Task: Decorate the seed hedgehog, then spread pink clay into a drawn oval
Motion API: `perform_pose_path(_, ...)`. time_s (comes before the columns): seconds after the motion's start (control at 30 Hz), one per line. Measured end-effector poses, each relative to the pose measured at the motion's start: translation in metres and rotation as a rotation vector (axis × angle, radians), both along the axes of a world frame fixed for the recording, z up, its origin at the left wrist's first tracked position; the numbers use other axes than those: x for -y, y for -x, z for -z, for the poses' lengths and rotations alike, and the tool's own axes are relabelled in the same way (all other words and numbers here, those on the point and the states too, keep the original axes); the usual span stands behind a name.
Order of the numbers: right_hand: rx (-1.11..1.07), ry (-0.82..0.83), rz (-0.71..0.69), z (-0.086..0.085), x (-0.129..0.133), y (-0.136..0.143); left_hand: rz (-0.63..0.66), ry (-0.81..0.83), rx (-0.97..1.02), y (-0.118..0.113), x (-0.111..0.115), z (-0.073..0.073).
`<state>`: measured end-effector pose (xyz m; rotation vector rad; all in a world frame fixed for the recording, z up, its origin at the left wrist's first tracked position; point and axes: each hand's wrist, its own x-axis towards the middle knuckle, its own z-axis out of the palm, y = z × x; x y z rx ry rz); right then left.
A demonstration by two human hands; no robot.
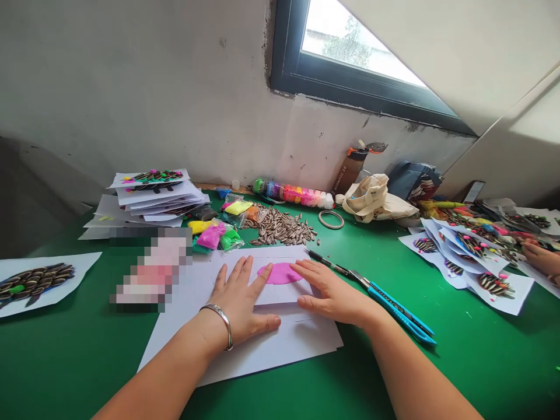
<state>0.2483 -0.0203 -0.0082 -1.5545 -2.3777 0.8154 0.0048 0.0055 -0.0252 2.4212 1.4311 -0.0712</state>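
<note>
A flattened pink oval of modelling clay (282, 274) lies on a small white sheet, which rests on larger white paper (192, 332). My left hand (240, 303), with a silver bangle at the wrist, is spread on the paper, its index fingertip at the oval's left edge. From the other side my right hand (328, 291) reaches in, fingers stretched out and fingertips at the oval's right edge. Neither hand grips anything. Just right of the paper lie a black pen (326, 261) and a blue craft knife (400, 310).
Sunflower seeds (284, 226) lie in a heap behind the paper, beside bagged coloured clay (212, 235). Paper stacks with seed pictures stand at left (153, 198) and right (468, 256). A tape ring (331, 219), bottle (350, 169) and cloth bag (376, 201) sit behind. Another person's hand (542, 256) is at far right.
</note>
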Motion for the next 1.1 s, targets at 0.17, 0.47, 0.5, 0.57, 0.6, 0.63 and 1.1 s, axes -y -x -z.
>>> perform_pose_path(0.17, 0.093, 0.010, -0.035, -0.008, 0.006, -0.001, -0.015, 0.020, -0.008, -0.002, 0.000, -0.004)
perform_pose_path(0.47, 0.186, -0.111, -0.028, -0.005, 0.005, 0.008, 0.006, 0.016, -0.022, -0.002, 0.000, -0.004)
perform_pose_path(0.5, 0.185, -0.114, -0.027, -0.004, 0.005, 0.007, 0.008, 0.016, -0.018, -0.001, 0.000, -0.004)
perform_pose_path(0.57, 0.157, -0.093, -0.026, -0.004, 0.004, 0.005, 0.008, 0.015, -0.010, -0.001, 0.000, -0.003)
perform_pose_path(0.6, 0.130, -0.075, -0.024, -0.004, 0.004, 0.003, 0.005, 0.014, -0.006, -0.001, 0.000, -0.003)
perform_pose_path(0.63, 0.102, -0.059, -0.023, -0.003, 0.003, 0.000, 0.003, 0.013, -0.004, -0.001, 0.000, -0.003)
perform_pose_path(1.1, 0.054, -0.032, -0.026, -0.007, 0.003, -0.006, 0.009, 0.016, -0.015, -0.001, 0.000, -0.003)
